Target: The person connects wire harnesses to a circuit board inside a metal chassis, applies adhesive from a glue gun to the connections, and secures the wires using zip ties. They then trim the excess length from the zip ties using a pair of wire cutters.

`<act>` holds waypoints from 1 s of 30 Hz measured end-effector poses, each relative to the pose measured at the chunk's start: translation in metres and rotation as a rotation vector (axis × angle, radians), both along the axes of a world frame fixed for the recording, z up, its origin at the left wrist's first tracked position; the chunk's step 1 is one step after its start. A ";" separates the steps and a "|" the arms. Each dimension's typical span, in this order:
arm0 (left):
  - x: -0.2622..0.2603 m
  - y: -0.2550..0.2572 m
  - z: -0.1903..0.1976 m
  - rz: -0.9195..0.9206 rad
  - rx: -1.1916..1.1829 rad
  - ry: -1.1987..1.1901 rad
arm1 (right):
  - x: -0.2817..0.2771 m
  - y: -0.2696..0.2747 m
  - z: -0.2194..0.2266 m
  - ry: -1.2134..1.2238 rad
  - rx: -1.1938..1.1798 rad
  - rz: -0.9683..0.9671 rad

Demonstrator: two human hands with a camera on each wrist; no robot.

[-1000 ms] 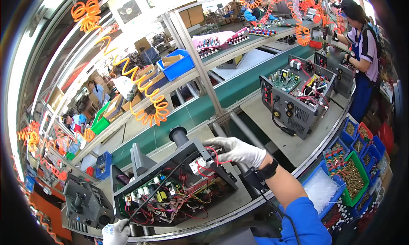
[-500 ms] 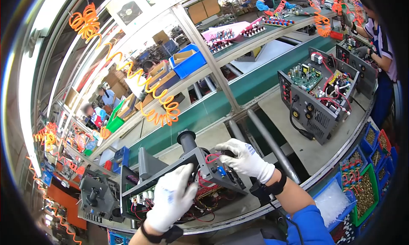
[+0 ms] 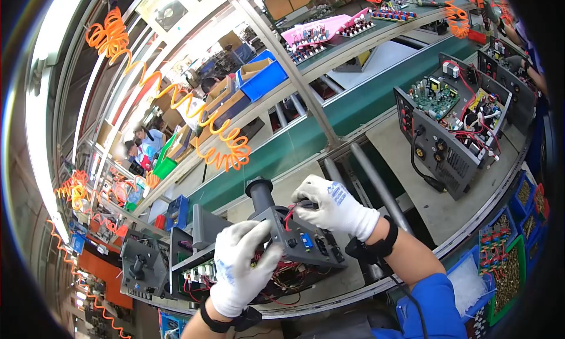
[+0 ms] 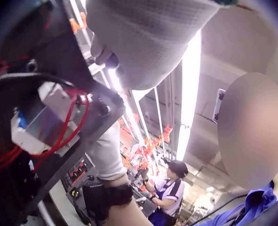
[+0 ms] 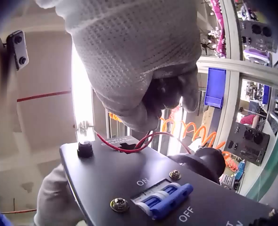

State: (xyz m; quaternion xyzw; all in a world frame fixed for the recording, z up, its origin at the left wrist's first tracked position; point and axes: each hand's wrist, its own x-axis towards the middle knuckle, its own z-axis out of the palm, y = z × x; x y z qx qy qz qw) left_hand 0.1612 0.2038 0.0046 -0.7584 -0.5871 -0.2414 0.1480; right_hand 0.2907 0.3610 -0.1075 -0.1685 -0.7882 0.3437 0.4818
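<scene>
A dark grey machine case with its wiring exposed stands before me; its panel (image 5: 110,172) carries a blue-levered breaker switch (image 5: 169,200) marked ON and OFF. My white-gloved right hand (image 3: 332,203) pinches a small black part (image 5: 166,92) just above the panel. Red wires (image 5: 153,136) run between that part and a cutout in the panel. My gloved left hand (image 3: 241,265) is beside the panel's near left edge, fingers loosely bent and thumb apart. Inside the case, a white block (image 4: 30,136) with red wires shows in the left wrist view. A black spool holder (image 3: 260,194) sticks up behind the panel.
Another open machine (image 3: 450,139) stands to the right on the roller line, a grey unit (image 3: 141,268) to the left. Blue bins and a green bin (image 3: 507,280) of small parts are at the right edge. An orange coiled hose (image 3: 226,150) hangs ahead.
My left hand has come up from the lower left, where it held a dark cable, to the panel's edge. The right hand has drawn the small black part slightly away from the panel.
</scene>
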 end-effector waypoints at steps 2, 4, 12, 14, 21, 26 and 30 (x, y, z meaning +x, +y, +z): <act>0.017 0.016 0.027 0.007 -0.254 0.185 | 0.007 0.005 0.001 -0.004 -0.142 0.120; 0.020 0.040 0.038 -0.021 -0.445 0.282 | 0.012 0.011 0.003 0.023 -0.567 0.383; 0.022 0.081 0.040 0.185 -0.676 0.078 | -0.015 -0.011 -0.021 0.991 -1.176 1.033; 0.017 0.085 0.040 0.198 -0.676 0.066 | -0.020 -0.026 -0.015 0.994 -1.181 0.994; 0.015 0.083 0.049 0.246 -0.679 -0.106 | -0.016 -0.022 -0.006 0.702 -1.147 0.666; 0.017 0.090 0.066 0.232 -1.007 0.120 | -0.022 -0.002 0.000 0.674 -1.122 0.853; 0.022 0.098 0.056 0.212 -1.021 0.190 | -0.035 0.009 -0.013 0.744 -1.207 1.129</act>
